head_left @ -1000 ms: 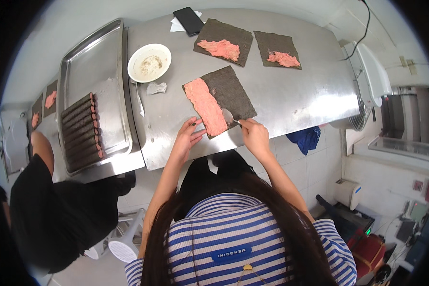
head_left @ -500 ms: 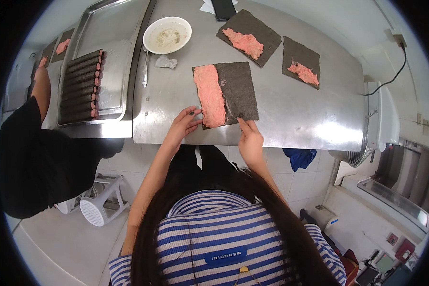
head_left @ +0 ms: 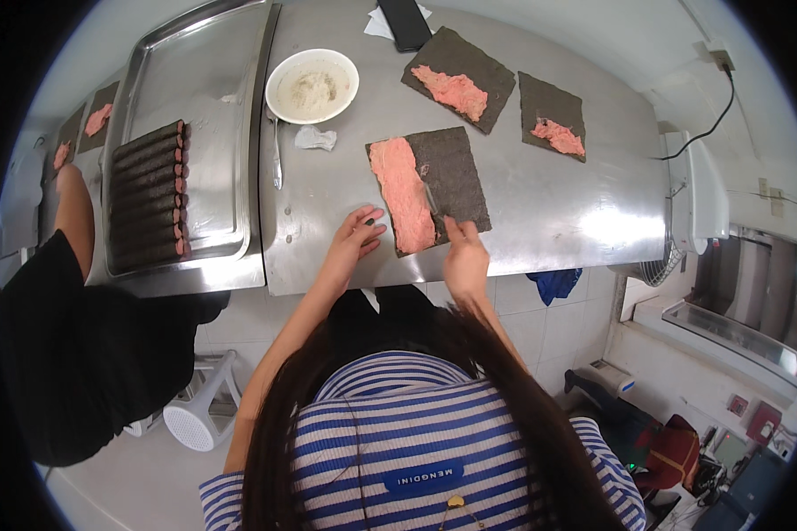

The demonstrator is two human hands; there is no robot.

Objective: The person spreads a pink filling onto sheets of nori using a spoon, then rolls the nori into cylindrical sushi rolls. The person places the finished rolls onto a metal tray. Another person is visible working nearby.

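In front of me a dark seaweed sheet [head_left: 462, 177] lies on the steel table, its left half covered by a flattened strip of pink paste [head_left: 405, 196]. My right hand [head_left: 466, 257] is at the near edge, closed around a thin metal utensil [head_left: 430, 198]. The utensil rests along the right border of the paste; whether it is a knife or a spoon cannot be made out. Beside the sheet's lower left edge is my left hand [head_left: 352, 245], fingers apart and slightly bent, holding nothing.
Left stands a steel tray [head_left: 255, 177] with several dark rolls [head_left: 146, 195]. A white bowl of liquid [head_left: 313, 86], spoon [head_left: 276, 155] and crumpled tissue [head_left: 316, 138] lie near it. Two paste-topped sheets [head_left: 496, 66] [head_left: 553, 102] and a phone [head_left: 405, 24] are farther back. A person's arm [head_left: 75, 221] is at left.
The whole view has shifted a little, with the table lower in it. The utensil is at a steeper angle against the paste's right border. Both hands stay by the same sheet.
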